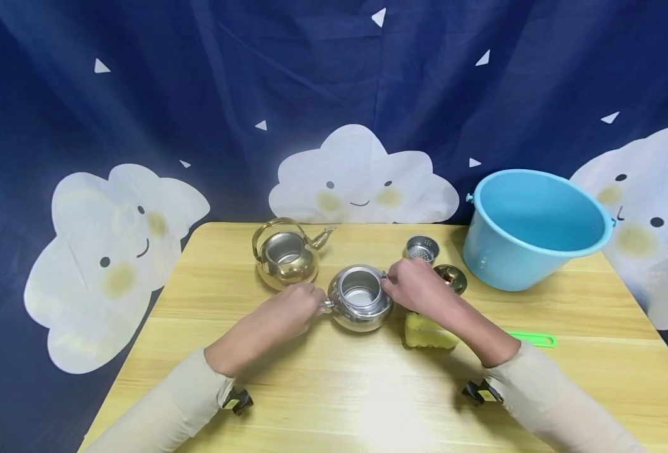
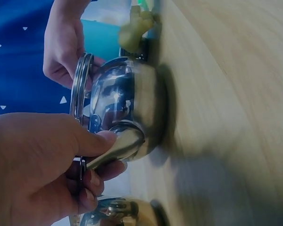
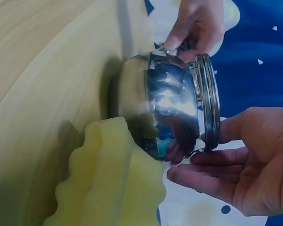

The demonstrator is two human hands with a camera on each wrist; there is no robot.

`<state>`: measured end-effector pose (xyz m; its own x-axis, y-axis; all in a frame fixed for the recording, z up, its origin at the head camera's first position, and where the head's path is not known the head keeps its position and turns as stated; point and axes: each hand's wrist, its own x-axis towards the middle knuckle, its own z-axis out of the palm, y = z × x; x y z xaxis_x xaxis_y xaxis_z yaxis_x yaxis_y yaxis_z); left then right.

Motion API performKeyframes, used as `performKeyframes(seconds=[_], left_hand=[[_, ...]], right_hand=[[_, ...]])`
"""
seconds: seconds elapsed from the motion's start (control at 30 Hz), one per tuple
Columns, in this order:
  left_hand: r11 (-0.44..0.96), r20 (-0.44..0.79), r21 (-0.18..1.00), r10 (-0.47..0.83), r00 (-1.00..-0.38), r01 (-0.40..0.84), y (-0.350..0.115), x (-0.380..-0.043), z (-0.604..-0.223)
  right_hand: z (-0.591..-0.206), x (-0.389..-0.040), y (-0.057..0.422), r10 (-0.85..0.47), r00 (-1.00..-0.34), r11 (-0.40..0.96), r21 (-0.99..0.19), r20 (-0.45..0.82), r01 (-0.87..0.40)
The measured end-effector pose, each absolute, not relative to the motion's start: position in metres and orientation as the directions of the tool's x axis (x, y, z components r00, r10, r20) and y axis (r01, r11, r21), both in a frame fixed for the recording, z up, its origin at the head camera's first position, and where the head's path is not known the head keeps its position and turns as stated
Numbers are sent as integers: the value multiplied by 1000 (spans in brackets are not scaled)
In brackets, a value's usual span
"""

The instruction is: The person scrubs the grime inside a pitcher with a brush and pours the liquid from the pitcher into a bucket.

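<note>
A silver teapot (image 1: 352, 319) without a lid stands upright on the table, its round mouth facing up. My left hand (image 1: 293, 313) pinches its spout (image 2: 125, 143) between thumb and fingers, as the left wrist view shows. On the opposite side, my right hand (image 1: 419, 286) holds the teapot's handle (image 3: 210, 101), which lies folded down about the rim, between thumb and fingertips. Beside the right forearm a yellow wavy-edged sponge (image 1: 429, 333) rests on the table. Just beyond my left hand is a gold teapot (image 1: 293, 275), also lidless, with its handle raised.
A perforated metal strainer (image 1: 422, 249) and a shiny round lid (image 1: 451, 277) lie beyond the right hand. A light blue bucket (image 1: 498, 251) stands at the back right. A green handle (image 1: 534, 340) shows past the right forearm. A dark blue cloud-patterned curtain (image 1: 322, 82) hangs behind the table.
</note>
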<state>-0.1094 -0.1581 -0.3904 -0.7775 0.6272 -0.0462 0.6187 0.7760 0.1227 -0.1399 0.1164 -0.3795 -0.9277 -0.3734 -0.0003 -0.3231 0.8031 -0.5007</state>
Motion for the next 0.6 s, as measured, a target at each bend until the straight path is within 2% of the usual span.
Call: performKeyframes(seconds=[0.37, 0.47, 0.6], left_hand=[[846, -135, 402, 433, -892, 350, -155, -112, -396], [847, -152, 455, 378, -913, 275, -154, -112, -396], [842, -156, 484, 353, -922, 241, -152, -112, -394]], right_hand=[[-379, -142, 116, -329, -938, 809, -544, -108, -222], [-379, -143, 116, -328, -938, 808, -547, -109, -219], [-379, -143, 117, -328, -939, 804, -552, -102, -221]])
